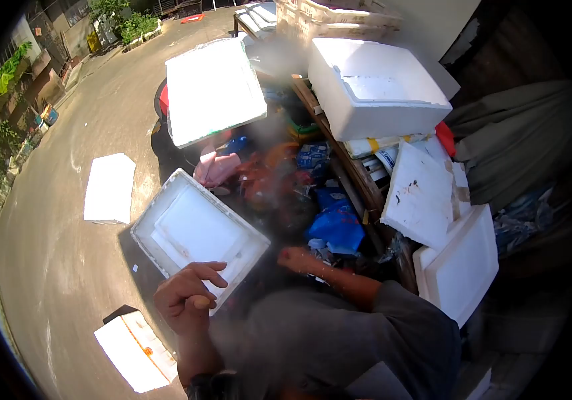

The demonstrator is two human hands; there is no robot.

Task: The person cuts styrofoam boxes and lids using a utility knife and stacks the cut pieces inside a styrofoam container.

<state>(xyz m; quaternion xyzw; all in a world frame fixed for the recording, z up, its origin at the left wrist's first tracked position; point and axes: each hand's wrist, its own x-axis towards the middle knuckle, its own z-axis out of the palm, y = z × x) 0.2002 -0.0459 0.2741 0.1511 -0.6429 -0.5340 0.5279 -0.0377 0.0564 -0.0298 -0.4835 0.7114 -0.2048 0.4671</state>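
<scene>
My left hand [189, 293] hovers over the near edge of a white foam box [146, 233] with a dirty rim. Its fingers are loosely bent and apart, with nothing between them. My right hand [294, 259] is in the shade to the right of that box, beside a blue plastic bag [339, 227]. Its fingers look curled closed; haze and shadow hide what they may hold. Beyond both hands lies a blurred heap of red plastic bags [273, 177], with a pink bag [216, 167] at its left.
A bright white foam lid [216, 90] lies at the back. On the right, an open foam box [379, 87] stands on planks [349, 160], with foam pieces [419, 193] leaning below. Other foam blocks [109, 189] lie on the concrete ground [53, 267]. Plastic crates [333, 23] are stacked behind.
</scene>
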